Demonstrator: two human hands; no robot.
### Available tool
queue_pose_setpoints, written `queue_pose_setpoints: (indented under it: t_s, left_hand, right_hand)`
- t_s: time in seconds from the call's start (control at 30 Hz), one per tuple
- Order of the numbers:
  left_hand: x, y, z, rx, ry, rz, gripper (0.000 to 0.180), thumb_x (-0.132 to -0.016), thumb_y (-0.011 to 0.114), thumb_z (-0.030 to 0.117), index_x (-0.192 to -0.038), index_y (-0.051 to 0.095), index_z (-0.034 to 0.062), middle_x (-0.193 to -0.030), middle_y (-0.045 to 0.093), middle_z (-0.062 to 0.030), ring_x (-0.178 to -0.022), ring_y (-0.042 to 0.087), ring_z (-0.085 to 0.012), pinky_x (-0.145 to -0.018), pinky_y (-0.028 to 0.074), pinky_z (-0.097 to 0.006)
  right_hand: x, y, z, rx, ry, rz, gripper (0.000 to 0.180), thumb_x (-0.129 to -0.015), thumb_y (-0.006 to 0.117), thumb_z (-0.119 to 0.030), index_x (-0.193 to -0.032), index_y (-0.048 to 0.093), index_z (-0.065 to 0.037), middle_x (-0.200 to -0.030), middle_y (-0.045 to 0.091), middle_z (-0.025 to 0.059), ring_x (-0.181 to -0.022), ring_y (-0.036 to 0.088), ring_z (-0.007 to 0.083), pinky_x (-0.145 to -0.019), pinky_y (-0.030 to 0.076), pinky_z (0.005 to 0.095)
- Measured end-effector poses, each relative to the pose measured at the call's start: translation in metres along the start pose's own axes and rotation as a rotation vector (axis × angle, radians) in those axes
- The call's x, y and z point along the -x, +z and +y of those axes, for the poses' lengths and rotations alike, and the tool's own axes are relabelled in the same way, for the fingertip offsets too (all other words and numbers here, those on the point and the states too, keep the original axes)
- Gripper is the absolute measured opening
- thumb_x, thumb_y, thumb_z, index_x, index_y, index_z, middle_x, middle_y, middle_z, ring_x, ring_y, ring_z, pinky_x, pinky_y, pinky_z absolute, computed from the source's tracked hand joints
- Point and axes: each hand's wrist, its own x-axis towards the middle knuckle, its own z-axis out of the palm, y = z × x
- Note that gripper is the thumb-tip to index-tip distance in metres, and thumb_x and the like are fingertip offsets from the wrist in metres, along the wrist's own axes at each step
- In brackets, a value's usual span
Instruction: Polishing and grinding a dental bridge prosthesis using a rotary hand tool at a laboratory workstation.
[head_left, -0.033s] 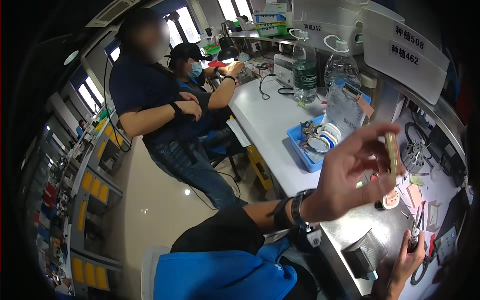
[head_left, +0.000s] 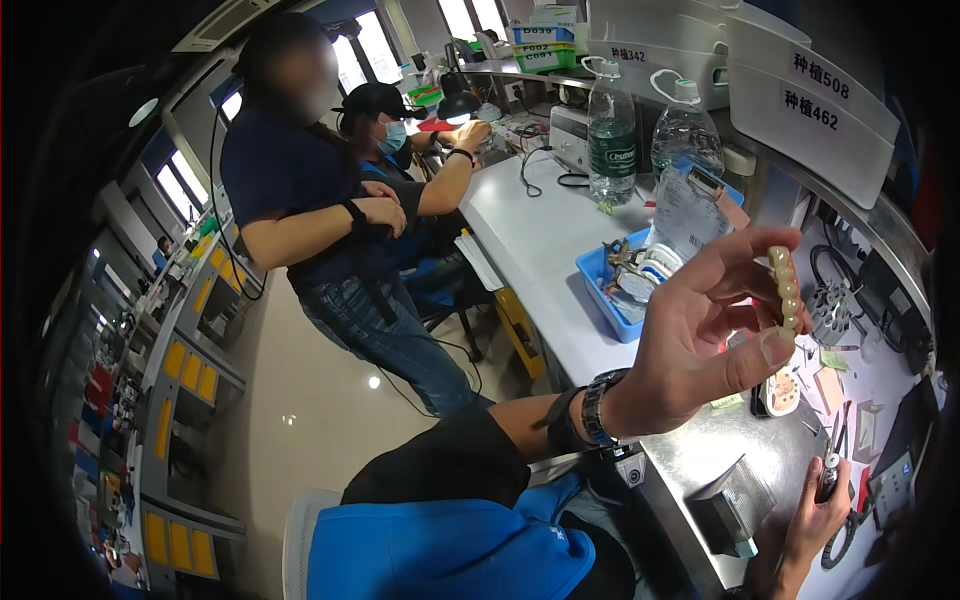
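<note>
Raised over the bench, my left hand (head_left: 675,355) pinches a dental bridge (head_left: 784,285) between thumb and fingertips. The bridge is a curved row of pale yellowish tooth crowns, held upright with pink along its right side. Lower right, my right hand (head_left: 820,522) is wrapped round a slim metal handpiece (head_left: 828,478), its body partly hidden by the fingers. Beyond the left hand's thumb, a dental model (head_left: 780,394) with a pinkish arch lies on the bench, partly covered by that hand.
A blue basket (head_left: 612,318) holds dental models and a clipboard (head_left: 690,215). Two water bottles (head_left: 611,135) stand behind it. A dark angular box (head_left: 730,505) sits near the bench's front edge. White bins (head_left: 815,95) line the shelf. Two people (head_left: 300,180) are at the left.
The dental bridge has turned in my left hand, so its row of crowns shows more plainly. The left hand has shifted slightly. My right hand stays in nearly the same place.
</note>
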Motion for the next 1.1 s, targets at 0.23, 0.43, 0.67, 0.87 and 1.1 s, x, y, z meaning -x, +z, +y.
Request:
queue_pose_setpoints:
  t_s: [0.23, 0.43, 0.67, 0.87, 1.1]
  left_hand:
    - [-0.018, 0.022, -0.013, 0.089, 0.000, -0.202, 0.071, -0.084, 0.074, 0.013, -0.143, 0.038, -0.0023, -0.099, 0.064, -0.0091, -0.096, 0.062, -0.0152, -0.090, 0.047, -0.031]
    - [0.004, 0.023, -0.136, -0.001, -0.242, -0.347, 0.053, -0.083, 0.071, 0.008, -0.131, 0.050, -0.0005, -0.097, 0.065, -0.0050, -0.097, 0.060, -0.0127, -0.093, 0.047, -0.032]
    - [0.008, 0.036, -0.199, 0.158, -0.376, -0.395, 0.058, -0.087, 0.069, 0.008, -0.138, 0.043, -0.0019, -0.100, 0.063, -0.0046, -0.098, 0.060, -0.0126, -0.097, 0.046, -0.031]
    - [0.007, 0.026, -0.193, 0.317, -0.490, -0.439, 0.062, -0.087, 0.071, 0.018, -0.140, 0.043, -0.0011, -0.106, 0.067, -0.0084, -0.102, 0.061, -0.0126, -0.098, 0.047, -0.031]
    - [0.014, 0.017, -0.197, 0.315, -0.561, -0.451, 0.061, -0.083, 0.069, 0.016, -0.135, 0.045, -0.0062, -0.103, 0.070, -0.0122, -0.098, 0.065, -0.0161, -0.095, 0.047, -0.032]
  right_hand:
    - [0.004, 0.006, 0.017, -0.028, 0.007, -0.034, 0.022, -0.099, 0.057, -0.018, -0.101, 0.053, 0.002, -0.068, 0.046, 0.0085, -0.060, 0.040, 0.0164, -0.056, 0.033, 0.0329]
    - [-0.008, -0.009, -0.019, -0.131, -0.090, -0.079, 0.020, -0.100, 0.054, -0.017, -0.104, 0.053, 0.003, -0.078, 0.055, 0.0126, -0.069, 0.049, 0.0217, -0.065, 0.041, 0.0338]
    - [-0.006, -0.007, -0.008, -0.022, 0.134, -0.061, 0.023, -0.102, 0.053, -0.019, -0.107, 0.053, 0.004, -0.081, 0.054, 0.0116, -0.072, 0.048, 0.0210, -0.067, 0.040, 0.0337]
    - [-0.014, -0.007, 0.008, -0.004, 0.056, -0.078, 0.025, -0.099, 0.057, -0.017, -0.108, 0.055, 0.005, -0.081, 0.057, 0.0115, -0.070, 0.049, 0.0178, -0.063, 0.038, 0.0312]
    - [-0.067, 0.053, 0.024, -0.110, -0.070, -0.119, 0.027, -0.095, 0.062, -0.019, -0.107, 0.057, 0.005, -0.080, 0.058, 0.0106, -0.068, 0.049, 0.0172, -0.060, 0.039, 0.0311]
